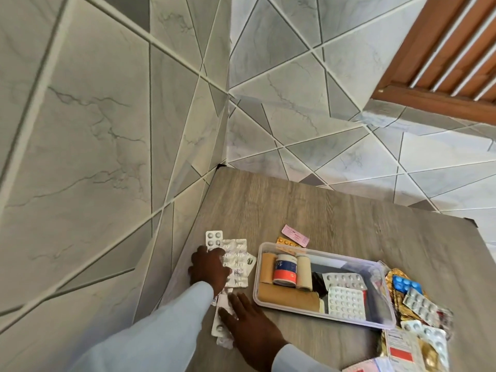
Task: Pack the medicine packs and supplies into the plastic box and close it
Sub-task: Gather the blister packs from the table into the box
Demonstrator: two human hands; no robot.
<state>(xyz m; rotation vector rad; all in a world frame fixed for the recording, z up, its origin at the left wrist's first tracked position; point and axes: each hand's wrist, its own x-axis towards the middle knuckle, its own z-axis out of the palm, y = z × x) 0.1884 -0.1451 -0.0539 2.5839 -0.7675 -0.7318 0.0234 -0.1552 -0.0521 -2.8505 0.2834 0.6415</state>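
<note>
Your counter (349,216) sits in a tiled corner, and the clear plastic box (386,296) lies open on it to your right, already holding bandage rolls (287,296), a small jar (285,269) and two white blister packs (346,302). No lid can be made out. A heap of loose medicine packs (418,304) lies against the box's right end, with more by its far corner. To the left of the box is a scatter of silver blister strips (236,253). Your left hand (208,269) rests fingers spread flat on top of them, pressing rather than pinching, so it grips nothing yet. Your right hand (249,320) lies open and flat on the nearest strips (221,315).

The strips overlap and look slippery. Lift them as one bundle from flat palms and I think some will slide out, perhaps off the counter's left edge, which is close. Pinch their edges first.
</note>
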